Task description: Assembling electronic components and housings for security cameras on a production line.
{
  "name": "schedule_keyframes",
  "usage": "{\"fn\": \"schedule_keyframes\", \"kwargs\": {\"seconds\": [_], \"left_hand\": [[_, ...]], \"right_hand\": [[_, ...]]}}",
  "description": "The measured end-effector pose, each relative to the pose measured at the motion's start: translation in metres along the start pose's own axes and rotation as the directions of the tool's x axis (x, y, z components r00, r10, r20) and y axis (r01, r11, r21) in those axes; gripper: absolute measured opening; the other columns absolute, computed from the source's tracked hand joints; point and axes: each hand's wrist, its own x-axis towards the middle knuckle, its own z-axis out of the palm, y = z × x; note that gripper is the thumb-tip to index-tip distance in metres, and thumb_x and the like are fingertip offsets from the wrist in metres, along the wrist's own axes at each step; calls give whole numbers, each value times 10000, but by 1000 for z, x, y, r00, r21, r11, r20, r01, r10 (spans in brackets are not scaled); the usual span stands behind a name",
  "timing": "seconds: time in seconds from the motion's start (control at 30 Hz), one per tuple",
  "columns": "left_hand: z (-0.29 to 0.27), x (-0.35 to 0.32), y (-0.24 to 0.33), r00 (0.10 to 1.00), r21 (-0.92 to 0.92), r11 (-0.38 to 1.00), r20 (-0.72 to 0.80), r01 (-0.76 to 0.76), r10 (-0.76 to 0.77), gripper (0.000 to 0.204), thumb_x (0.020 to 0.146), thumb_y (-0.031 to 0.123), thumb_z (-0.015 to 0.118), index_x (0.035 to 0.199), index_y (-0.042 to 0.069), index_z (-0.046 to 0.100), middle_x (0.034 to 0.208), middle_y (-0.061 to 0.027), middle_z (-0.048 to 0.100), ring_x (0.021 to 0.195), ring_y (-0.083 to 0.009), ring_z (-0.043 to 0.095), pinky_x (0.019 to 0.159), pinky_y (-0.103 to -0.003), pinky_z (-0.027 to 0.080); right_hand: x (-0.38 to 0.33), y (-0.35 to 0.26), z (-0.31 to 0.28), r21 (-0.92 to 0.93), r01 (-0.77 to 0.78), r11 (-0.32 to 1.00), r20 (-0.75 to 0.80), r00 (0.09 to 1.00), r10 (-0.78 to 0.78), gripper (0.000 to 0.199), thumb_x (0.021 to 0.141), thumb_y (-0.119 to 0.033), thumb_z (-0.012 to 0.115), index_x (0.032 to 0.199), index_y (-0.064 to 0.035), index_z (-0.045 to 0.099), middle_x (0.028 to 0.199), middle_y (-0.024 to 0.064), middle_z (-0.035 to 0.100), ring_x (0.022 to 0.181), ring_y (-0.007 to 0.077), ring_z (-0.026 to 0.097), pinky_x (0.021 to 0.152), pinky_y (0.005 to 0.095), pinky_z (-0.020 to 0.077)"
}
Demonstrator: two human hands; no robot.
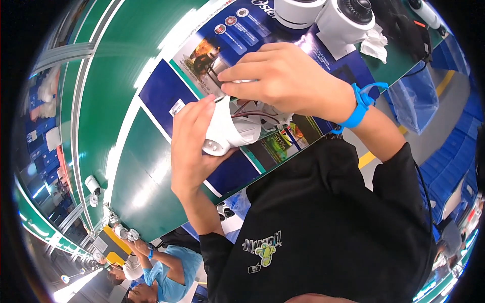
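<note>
My left hand (189, 144) is wrapped around a white plastic housing (222, 129), tilted above the table, with its open side facing right. Dark red and black wires (257, 115) come out of that open side, near some white inner parts. Just above the housing is my right hand (275, 78), its fingers bent and drawn together beside the upper edge. A sliver of something white shows between those fingers, too little of it to name. A blue strap (359, 108) circles my right wrist.
Printed cardboard (159, 91) covers part of the green table (146, 171). Two white dome cameras (348, 20) stand at the far right beside crumpled white paper (375, 44) and a black bag (404, 35). A co-worker in a blue shirt (174, 270) handles white parts at the lower left.
</note>
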Motion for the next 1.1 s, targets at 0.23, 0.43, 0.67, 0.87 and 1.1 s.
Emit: {"fn": "schedule_keyframes", "kwargs": {"seconds": [0.23,0.43,0.67,0.87,1.1], "left_hand": [[-7,21,11,990,-5,1000,139,-11,11,907,432,33,869,1266,43,512,1281,-155,577,1090,-373,544,897,-428,456],[-9,28,11,976,-69,997,217,-16,31,944,448,108,898,1291,64,478,1320,-183,535,1109,-379,545,918,-425,464],[41,-14,-23,947,-354,934,-286,35,-144,957,568,316,915,1345,17,443,1283,-238,521,1184,-346,529,963,-430,453],[52,-23,-35,941,-366,930,-304,31,-151,929,574,379,897,1311,-4,484,1263,-250,548,1165,-353,542,974,-442,443],[50,-28,-35,921,-383,922,-333,63,-201,905,559,389,894,1280,-21,531,1246,-250,561,1162,-373,546,971,-458,449]], "right_hand": [[1,20,-4,181,-64,981,126,991,41,200,663,-109,736,821,-31,641,862,60,666,740,263,650,628,336,520],[-5,25,8,487,-137,863,110,989,96,198,714,-154,747,834,-18,669,798,128,650,763,316,640,655,390,501],[-4,46,13,606,-172,776,129,985,117,161,742,-79,745,806,17,633,774,111,625,704,295,610,618,354,484],[-3,48,10,666,-326,671,313,939,145,177,788,-74,713,924,32,671,862,149,665,782,320,638,665,360,497],[6,40,13,610,-301,733,295,945,142,154,811,-58,683,921,48,662,847,164,666,786,324,643,681,356,500]]}}
